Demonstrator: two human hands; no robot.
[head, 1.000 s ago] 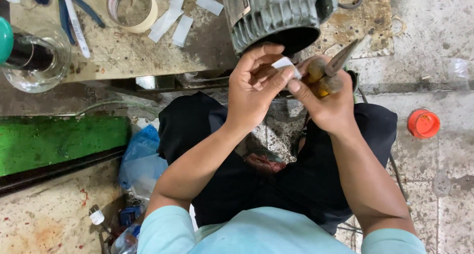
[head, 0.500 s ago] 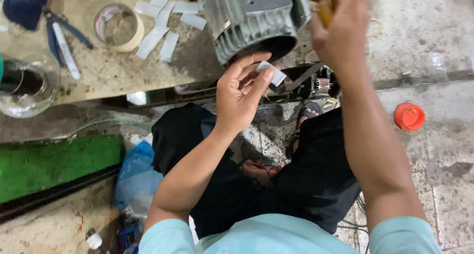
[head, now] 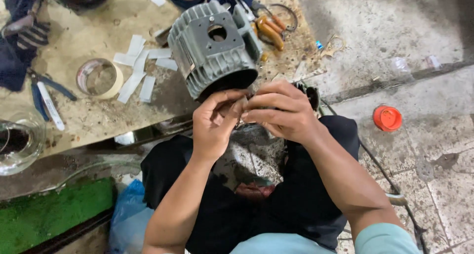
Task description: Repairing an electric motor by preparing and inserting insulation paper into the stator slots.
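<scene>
A grey ribbed motor housing (head: 215,49) lies on the worn board (head: 94,116), its open end facing me. Just below that opening my left hand (head: 215,128) and my right hand (head: 286,113) meet, fingertips together. They pinch a small pale strip (head: 241,107), mostly hidden by the fingers. Beyond the housing, a screwdriver with an orange handle (head: 270,33) rests on the board. I sit on the floor in dark trousers, with the hands above my knees.
A roll of tape (head: 98,78) and several cut white strips (head: 140,71) lie left of the housing. Blue-handled pliers (head: 47,93) and a glass jar (head: 15,145) are at the far left. An orange cap (head: 387,118) sits on the tiled floor, right. A green mat (head: 49,214) and a blue bag (head: 128,217) lie lower left.
My right hand lifted the screwdriver up toward the board and came back without it. It now joins my left hand on the strip. The view shifted toward the board.
</scene>
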